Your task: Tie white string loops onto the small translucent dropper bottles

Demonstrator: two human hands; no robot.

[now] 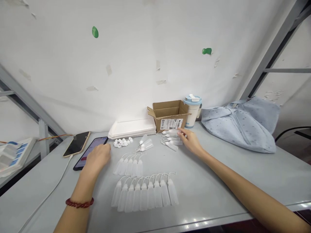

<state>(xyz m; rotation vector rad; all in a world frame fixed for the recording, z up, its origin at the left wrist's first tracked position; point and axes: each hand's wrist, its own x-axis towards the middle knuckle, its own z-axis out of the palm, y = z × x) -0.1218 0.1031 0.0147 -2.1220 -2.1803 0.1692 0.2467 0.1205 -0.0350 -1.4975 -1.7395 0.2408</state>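
My right hand (190, 139) reaches to a loose pile of small translucent squeeze bottles (173, 142) with thin curved spouts. Its thumb and fingertips close on the end of the bottle at the pile's far side. My left hand (99, 156) rests over the right edge of a dark phone (91, 149) with a lit screen; its fingers are mostly hidden behind the back of the hand. Between my hands lie a few loose bottles (145, 145) and a heap of small white caps (123, 142). Closer to me, more spouted bottles lie in a short row (130, 166) and a longer row (144, 195).
An opened cardboard box (170, 118) stands by the wall, with a lidded cup (192, 111) beside it and a flat white stack (132, 127) to its left. A blue cloth bag (239, 124) lies at right. Another phone (77, 144) has a white cable (57, 186) running from it.
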